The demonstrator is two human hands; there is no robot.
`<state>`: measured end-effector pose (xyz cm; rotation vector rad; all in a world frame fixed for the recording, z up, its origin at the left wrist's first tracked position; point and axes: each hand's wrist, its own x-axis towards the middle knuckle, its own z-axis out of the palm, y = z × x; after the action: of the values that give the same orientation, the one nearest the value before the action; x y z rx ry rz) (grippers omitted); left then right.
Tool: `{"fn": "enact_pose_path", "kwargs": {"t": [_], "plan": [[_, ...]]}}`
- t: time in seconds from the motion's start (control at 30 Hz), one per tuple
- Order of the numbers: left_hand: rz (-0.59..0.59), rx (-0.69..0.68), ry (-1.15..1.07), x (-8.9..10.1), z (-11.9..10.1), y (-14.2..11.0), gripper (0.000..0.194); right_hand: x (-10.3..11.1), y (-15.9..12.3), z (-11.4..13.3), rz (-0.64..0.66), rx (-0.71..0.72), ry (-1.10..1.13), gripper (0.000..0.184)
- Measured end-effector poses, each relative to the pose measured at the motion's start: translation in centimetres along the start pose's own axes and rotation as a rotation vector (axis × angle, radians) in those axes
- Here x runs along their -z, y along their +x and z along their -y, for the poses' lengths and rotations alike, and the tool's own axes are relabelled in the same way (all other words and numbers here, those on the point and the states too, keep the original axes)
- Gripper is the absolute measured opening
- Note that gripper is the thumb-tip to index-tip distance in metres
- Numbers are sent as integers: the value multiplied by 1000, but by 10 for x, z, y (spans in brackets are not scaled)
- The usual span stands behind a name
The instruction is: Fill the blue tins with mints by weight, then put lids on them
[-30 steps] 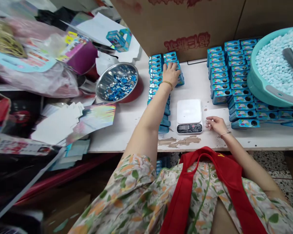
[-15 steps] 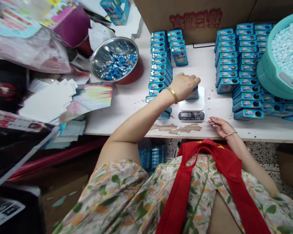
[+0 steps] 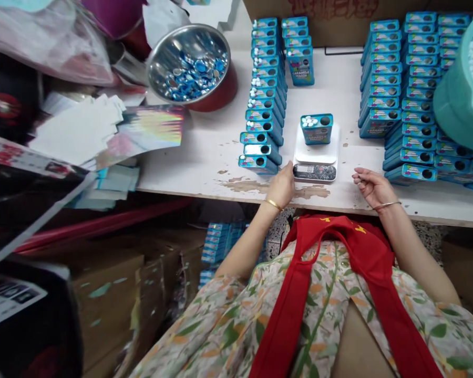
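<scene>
A blue candy box (image 3: 316,131) stands upright on the white kitchen scale (image 3: 314,157), with white candies lying on its top beside the dark round hole. My left hand (image 3: 283,185) rests on the table at the scale's lower left corner, holding nothing, its fingers partly hidden by the back of the hand. To the right of the scale, my right hand (image 3: 372,187) has thumb and fingers pinched on a small whitish piece, seemingly a candy. Left of the scale runs a row of similar boxes (image 3: 266,115), many with white candies on their tops.
A metal bowl (image 3: 224,63) of blue round caps stands at the left. Rows of blue boxes (image 3: 380,94) and a turquoise bucket (image 3: 451,105) of pale candies fill the right. A cardboard box (image 3: 331,31) closes off the back; papers (image 3: 79,131) lie far left.
My left hand has let go of the box on the scale and drawn back toward me, to the scale's lower left. My right hand stays pinched nearby. The view has tilted down.
</scene>
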<state>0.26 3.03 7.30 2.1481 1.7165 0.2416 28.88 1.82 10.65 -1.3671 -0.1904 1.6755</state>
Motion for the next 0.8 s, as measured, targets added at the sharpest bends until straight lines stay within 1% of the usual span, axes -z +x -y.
{"fn": "enact_pose_path", "kwargs": {"t": [0.07,0.1,0.17,0.23,0.4,0.53,0.6,0.67,0.8], "plan": [[-38,50,-88,-22,6,-3,54,-13,-1,12,25,42,-44,19],[-63,65,-130,-30,6,-3,56,-19,-1,19,40,66,-69,19],[-112,74,-209,-40,6,-5,58,-32,0,32,75,125,-118,18],[-156,63,-276,-45,5,-8,59,-45,3,45,118,190,-176,18],[-265,31,-373,-46,2,-21,54,-79,25,71,253,341,-369,18],[-345,16,-394,-41,-1,-27,46,-112,47,79,319,413,-423,20],[-368,14,-413,-39,-1,-29,45,-127,55,79,325,418,-411,21],[-379,22,-426,-38,0,-29,43,-136,61,78,319,394,-387,21],[-371,36,-446,-37,5,-28,40,-142,63,77,322,332,-399,10]]}}
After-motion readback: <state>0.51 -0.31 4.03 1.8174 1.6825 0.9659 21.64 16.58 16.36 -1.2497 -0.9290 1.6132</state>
